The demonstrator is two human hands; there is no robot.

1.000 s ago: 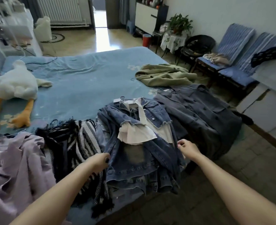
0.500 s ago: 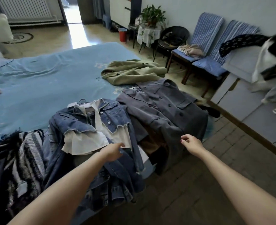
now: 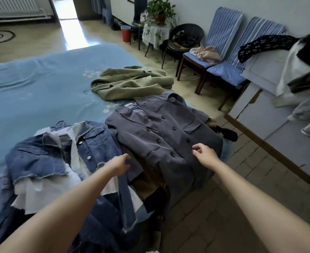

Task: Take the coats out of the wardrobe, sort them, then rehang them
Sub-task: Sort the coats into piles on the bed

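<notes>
The sorting step is in hand: the coats lie spread on the bed (image 3: 41, 84), none of them rehung yet. A grey-blue buttoned coat (image 3: 161, 136) lies face up at the bed's near corner, its hem hanging over the edge, with a denim jacket (image 3: 63, 152) just beside it on the left and an olive coat (image 3: 132, 83) farther back. Both arms reach toward the grey-blue coat. The left hand (image 3: 118, 164) is at the seam where denim and grey-blue cloth meet, fingers curled down onto the fabric; whether its grip has closed on cloth I cannot tell. The right hand (image 3: 204, 155) hovers over the coat's lower front, fingers loosely bent, thumb and forefinger apart, grasping nothing. The next move likely calls for taking the coat at both sides, or by the hanger near its collar, and lifting it clear without dragging the denim jacket along
</notes>
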